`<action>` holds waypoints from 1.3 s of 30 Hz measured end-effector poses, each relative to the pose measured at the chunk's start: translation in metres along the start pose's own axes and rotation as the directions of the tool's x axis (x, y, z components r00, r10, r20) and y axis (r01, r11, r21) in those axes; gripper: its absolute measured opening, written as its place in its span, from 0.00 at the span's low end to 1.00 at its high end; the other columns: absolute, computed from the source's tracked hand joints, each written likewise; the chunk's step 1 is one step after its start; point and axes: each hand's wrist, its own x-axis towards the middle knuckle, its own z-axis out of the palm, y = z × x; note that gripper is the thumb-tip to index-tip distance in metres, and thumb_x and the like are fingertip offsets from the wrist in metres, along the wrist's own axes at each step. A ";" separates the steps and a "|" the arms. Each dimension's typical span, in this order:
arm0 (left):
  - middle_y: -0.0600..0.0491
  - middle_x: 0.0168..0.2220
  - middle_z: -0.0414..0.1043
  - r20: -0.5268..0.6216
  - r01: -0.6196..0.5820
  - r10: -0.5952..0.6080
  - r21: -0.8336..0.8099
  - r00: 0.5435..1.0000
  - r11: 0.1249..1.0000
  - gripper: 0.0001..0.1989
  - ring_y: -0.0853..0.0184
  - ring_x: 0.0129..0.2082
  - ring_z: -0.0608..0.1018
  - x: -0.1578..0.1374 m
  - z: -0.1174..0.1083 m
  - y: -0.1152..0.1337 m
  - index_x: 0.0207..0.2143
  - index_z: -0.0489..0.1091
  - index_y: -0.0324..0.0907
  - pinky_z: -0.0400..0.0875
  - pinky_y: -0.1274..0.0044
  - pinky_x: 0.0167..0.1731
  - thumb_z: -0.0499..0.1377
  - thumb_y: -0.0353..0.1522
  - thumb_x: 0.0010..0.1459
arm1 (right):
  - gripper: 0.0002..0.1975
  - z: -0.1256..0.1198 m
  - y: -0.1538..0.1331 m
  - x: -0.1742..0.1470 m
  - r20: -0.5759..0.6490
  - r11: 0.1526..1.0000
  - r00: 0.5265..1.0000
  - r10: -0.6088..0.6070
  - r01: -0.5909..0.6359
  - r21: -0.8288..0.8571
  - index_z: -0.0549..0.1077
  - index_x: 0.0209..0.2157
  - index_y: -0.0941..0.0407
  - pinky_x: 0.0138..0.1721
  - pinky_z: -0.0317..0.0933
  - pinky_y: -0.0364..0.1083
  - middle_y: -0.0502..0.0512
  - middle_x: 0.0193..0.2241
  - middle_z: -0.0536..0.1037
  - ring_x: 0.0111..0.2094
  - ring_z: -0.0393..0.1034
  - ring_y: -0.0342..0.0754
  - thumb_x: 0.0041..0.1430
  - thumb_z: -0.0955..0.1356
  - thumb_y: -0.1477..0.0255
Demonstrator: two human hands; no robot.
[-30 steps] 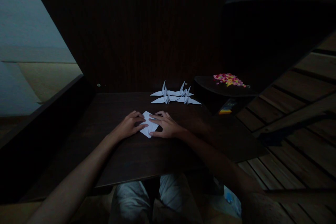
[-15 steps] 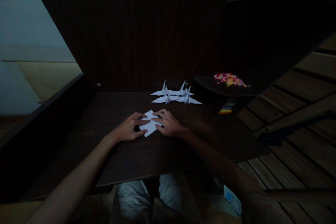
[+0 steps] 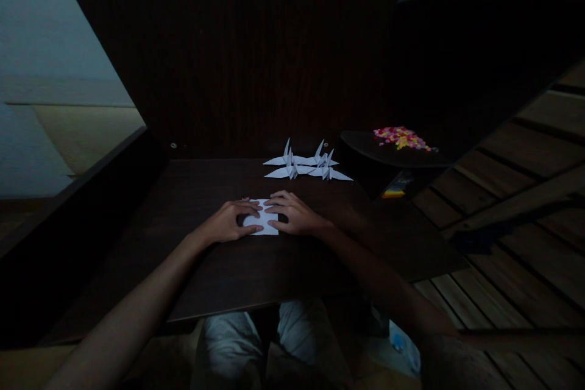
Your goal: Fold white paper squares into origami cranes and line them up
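Note:
A small square of white folded paper (image 3: 269, 226) lies flat on the dark wooden desk (image 3: 219, 283), its edges roughly in line with the desk's front edge. From the left, my left hand (image 3: 231, 220) rests with spread fingers on the paper's left side. My right hand (image 3: 295, 214) lies over the right side, fingers also apart and touching the sheet. Both hands hide the paper's side edges. Behind them, several white origami cranes (image 3: 297, 169) stand close together in two rows, wings outstretched.
A heap of small pink, red and yellow pieces (image 3: 400, 137) sits on a rounded dark shelf (image 3: 365, 149) to the right. Below the shelf is something with a yellow edge (image 3: 393, 193). A tall dark panel (image 3: 256, 55) rises behind the desk, and a low side board (image 3: 77, 195) borders its left.
The paper has turned from a diamond position to lie square to me. Both hands remain on it with their fingers slightly shifted.

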 end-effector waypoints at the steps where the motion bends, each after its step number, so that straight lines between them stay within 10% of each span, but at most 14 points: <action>1: 0.46 0.47 0.75 -0.013 0.001 0.000 0.007 1.000 1.000 0.17 0.60 0.50 0.74 0.000 0.001 0.000 0.40 0.75 0.40 0.62 0.64 0.56 0.62 0.41 0.52 | 0.17 0.000 0.000 0.000 -0.002 1.000 1.000 -0.008 0.008 0.005 0.73 0.47 0.58 0.54 0.55 0.56 0.59 0.50 0.73 0.55 0.57 0.54 0.58 0.67 0.66; 25: 0.50 0.43 0.77 -0.073 0.034 -0.037 -0.046 0.997 0.998 0.14 0.65 0.41 0.78 0.001 -0.004 0.007 0.45 0.73 0.42 0.70 0.75 0.42 0.54 0.34 0.60 | 0.07 0.008 0.001 0.004 -0.120 0.983 0.987 0.104 -0.084 0.161 0.71 0.37 0.57 0.48 0.60 0.51 0.57 0.41 0.72 0.44 0.64 0.49 0.60 0.65 0.69; 39: 0.50 0.43 0.76 -0.128 0.077 -0.084 -0.058 0.988 0.995 0.14 0.64 0.41 0.77 0.004 0.005 0.003 0.44 0.71 0.41 0.69 0.74 0.45 0.56 0.35 0.57 | 0.13 0.015 0.004 0.008 -0.040 0.974 0.982 0.185 -0.178 0.141 0.73 0.42 0.58 0.57 0.53 0.56 0.62 0.52 0.67 0.56 0.55 0.55 0.61 0.64 0.65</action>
